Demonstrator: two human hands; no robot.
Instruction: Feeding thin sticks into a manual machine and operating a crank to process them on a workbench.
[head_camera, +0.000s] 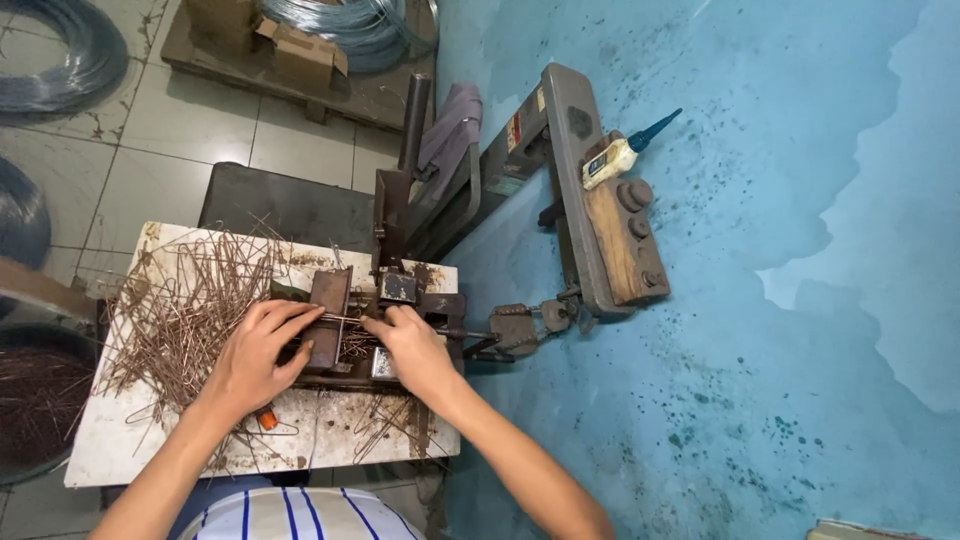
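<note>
Rusty metal wire rod (340, 319) spans between both hands over the bending jig (345, 325): the left hand (258, 350) pinches its near end with curled fingers, the right hand (412, 345) presses closed on the other end; loose bent wires (185, 300) lie heaped just left of the left hand
</note>
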